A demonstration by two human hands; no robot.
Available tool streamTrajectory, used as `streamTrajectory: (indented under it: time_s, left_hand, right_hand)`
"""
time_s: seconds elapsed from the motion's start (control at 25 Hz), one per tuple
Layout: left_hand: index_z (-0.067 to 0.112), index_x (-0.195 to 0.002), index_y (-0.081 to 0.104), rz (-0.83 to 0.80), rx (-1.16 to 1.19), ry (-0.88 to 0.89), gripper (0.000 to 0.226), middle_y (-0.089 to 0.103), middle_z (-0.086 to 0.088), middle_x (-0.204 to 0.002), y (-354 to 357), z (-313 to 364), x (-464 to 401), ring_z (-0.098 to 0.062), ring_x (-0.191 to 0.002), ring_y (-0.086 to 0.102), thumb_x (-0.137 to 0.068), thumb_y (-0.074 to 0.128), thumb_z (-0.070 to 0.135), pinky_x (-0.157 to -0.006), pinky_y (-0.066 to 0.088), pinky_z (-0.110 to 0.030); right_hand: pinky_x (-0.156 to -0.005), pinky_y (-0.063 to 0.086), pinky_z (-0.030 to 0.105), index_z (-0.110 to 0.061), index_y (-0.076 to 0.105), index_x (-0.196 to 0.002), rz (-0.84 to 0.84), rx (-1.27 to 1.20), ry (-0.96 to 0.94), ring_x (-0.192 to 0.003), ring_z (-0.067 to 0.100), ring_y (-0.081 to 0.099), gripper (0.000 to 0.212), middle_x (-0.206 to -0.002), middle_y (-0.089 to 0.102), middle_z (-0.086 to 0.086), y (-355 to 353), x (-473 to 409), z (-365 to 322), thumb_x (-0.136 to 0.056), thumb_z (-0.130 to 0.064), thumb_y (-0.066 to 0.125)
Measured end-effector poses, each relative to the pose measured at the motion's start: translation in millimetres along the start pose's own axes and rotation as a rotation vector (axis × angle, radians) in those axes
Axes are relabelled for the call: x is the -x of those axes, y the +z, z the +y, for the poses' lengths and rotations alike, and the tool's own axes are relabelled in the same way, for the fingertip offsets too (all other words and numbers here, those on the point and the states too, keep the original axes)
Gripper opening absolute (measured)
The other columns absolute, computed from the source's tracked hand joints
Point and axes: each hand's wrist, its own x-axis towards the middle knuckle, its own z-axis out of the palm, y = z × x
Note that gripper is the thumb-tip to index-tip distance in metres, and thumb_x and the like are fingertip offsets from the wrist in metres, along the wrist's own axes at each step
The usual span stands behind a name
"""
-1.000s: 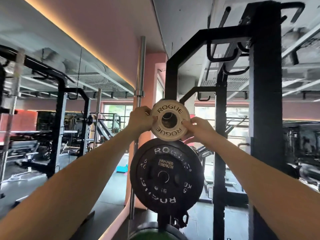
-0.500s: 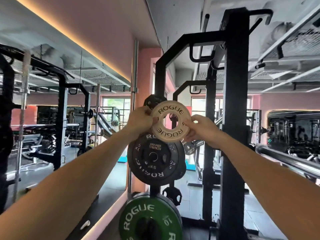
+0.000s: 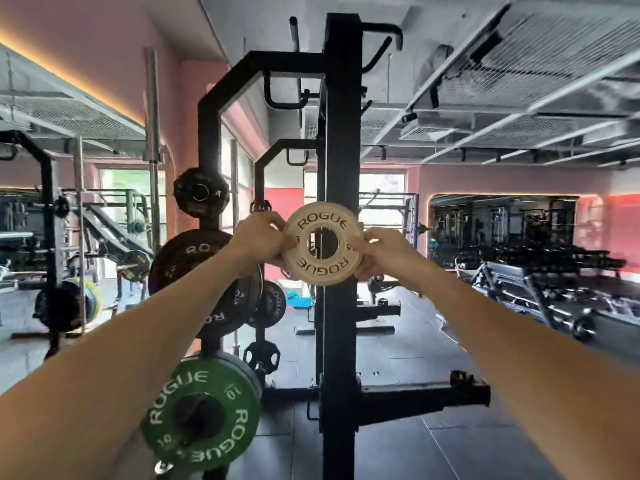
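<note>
Arms outstretched, left grip (image 3: 259,238) and right grip (image 3: 381,252) pinch white plate (image 3: 323,269), fingers apparently curled behind.

Daylight from the window (image 3: 131,202) at 9 o'clock backlights the dark rack upright (image 3: 341,133). An amber ceiling strip (image 3: 69,79) glows at 10 o'clock. The edges bend, and there is soft blur at 3 o'clock.
</note>
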Motion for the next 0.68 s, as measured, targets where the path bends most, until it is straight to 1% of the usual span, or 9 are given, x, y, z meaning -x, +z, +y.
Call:
streamTrajectory:
  time_s: [0.08, 0.16, 0.28, 0.4, 0.52, 0.6, 0.68]
  left_hand:
    - [0.011, -0.093, 0.06, -0.031, -0.008, 0.008, 0.014, 0.073, -0.013, -0.09, 38.3, 16.6, 5.7, -0.028, -0.075, 0.074, -0.084, 0.071, 0.006, -0.075, 0.061, -0.047]
    - [0.013, -0.09, 0.061, -0.044, 0.007, 0.005, 0.014, 0.072, -0.012, -0.087, 77.8, 32.1, 11.8, -0.03, -0.074, 0.073, -0.083, 0.071, 0.006, -0.076, 0.06, -0.049]
    - [0.012, -0.089, 0.062, -0.069, 0.034, -0.005, 0.016, 0.071, -0.015, -0.086, 137.3, 55.6, 23.0, -0.034, -0.073, 0.073, -0.082, 0.068, 0.0, -0.075, 0.06, -0.051]
    - [0.011, -0.089, 0.062, -0.083, 0.057, -0.024, 0.014, 0.072, -0.018, -0.09, 180.3, 68.1, 31.8, -0.033, -0.073, 0.073, -0.083, 0.067, 0.0, -0.074, 0.06, -0.05]
    - [0.008, -0.092, 0.061, -0.087, 0.064, -0.053, 0.013, 0.071, -0.019, -0.092, 204.3, 72.9, 36.3, -0.033, -0.074, 0.073, -0.085, 0.064, -0.003, -0.074, 0.06, -0.049]
    - [0.008, -0.093, 0.061, -0.087, 0.07, -0.063, 0.014, 0.072, -0.018, -0.092, 218.4, 74.3, 35.0, -0.032, -0.074, 0.074, -0.085, 0.065, -0.003, -0.073, 0.061, -0.048]
    - [0.011, -0.089, 0.062, -0.087, 0.039, -0.066, 0.013, 0.072, -0.016, -0.091, 231.7, 70.8, 29.1, -0.031, -0.071, 0.074, -0.085, 0.067, 0.0, -0.071, 0.061, -0.047]
  right_hand:
    - [-0.058, 0.06, 0.033, 0.006, 0.055, -0.111, 0.033, 0.011, 0.022, -0.055, 0.021, 0.066, 0.037, -0.076, 0.07, 0.017, -38.7, 15.1, 16.0, -0.094, -0.026, 0.06]
    - [-0.056, 0.059, 0.034, 0.007, 0.057, -0.108, 0.061, 0.032, 0.041, -0.054, 0.023, 0.065, 0.036, -0.077, 0.069, 0.022, -78.1, 29.0, 32.1, -0.093, -0.026, 0.061]
    - [-0.064, 0.058, 0.042, 0.005, 0.06, -0.102, 0.072, 0.092, 0.061, -0.058, 0.027, 0.062, 0.033, -0.083, 0.068, 0.028, -136.4, 45.6, 58.8, -0.093, -0.027, 0.062]
    - [-0.056, 0.055, 0.035, 0.004, 0.061, -0.102, 0.073, 0.108, 0.067, -0.051, 0.023, 0.06, 0.033, -0.085, 0.068, 0.027, -175.8, 52.6, 81.6, -0.092, -0.027, 0.063]
    - [-0.053, 0.055, 0.034, 0.006, 0.06, -0.104, 0.061, 0.113, 0.09, -0.052, 0.023, 0.059, 0.034, -0.087, 0.068, 0.029, -192.6, 52.5, 97.6, -0.093, -0.026, 0.062]
    - [-0.051, 0.054, 0.033, 0.005, 0.06, -0.104, 0.047, 0.113, 0.105, -0.051, 0.022, 0.059, 0.033, -0.083, 0.067, 0.022, -200.5, 48.7, 110.5, -0.094, -0.027, 0.061]
    - [-0.047, 0.053, 0.03, 0.001, 0.06, -0.099, 0.039, 0.115, 0.112, -0.049, 0.021, 0.058, 0.027, -0.076, 0.064, 0.014, -206.4, 42.4, 124.3, -0.094, -0.026, 0.061]
